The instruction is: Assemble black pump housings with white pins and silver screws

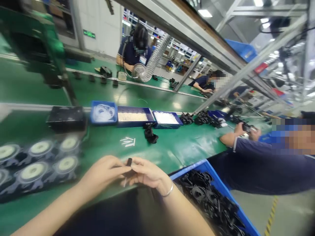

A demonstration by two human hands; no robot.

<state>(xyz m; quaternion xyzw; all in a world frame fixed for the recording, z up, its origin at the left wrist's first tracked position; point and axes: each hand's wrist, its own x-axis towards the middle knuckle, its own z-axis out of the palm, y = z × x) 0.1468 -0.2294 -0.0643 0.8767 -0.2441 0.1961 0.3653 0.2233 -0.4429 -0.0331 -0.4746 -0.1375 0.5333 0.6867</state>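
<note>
My left hand (109,168) and my right hand (149,173) meet over the near edge of the bench. Between their fingertips is a small black part (129,162), mostly covered by the fingers, so its exact kind is hidden. Both hands are closed on it. A thin white pin (125,182) shows below, by my right fingers. Several loose white pins (128,141) lie on the green bench just beyond my hands. To their right rests a black plastic part (150,135).
Bins of white rings (103,113), cream pieces (132,117) and white pins (167,118) line the back. Black housings with pale discs (34,170) sit left, near a green machine (31,42). A blue crate (209,167) of black parts stands right, beside a co-worker (261,164).
</note>
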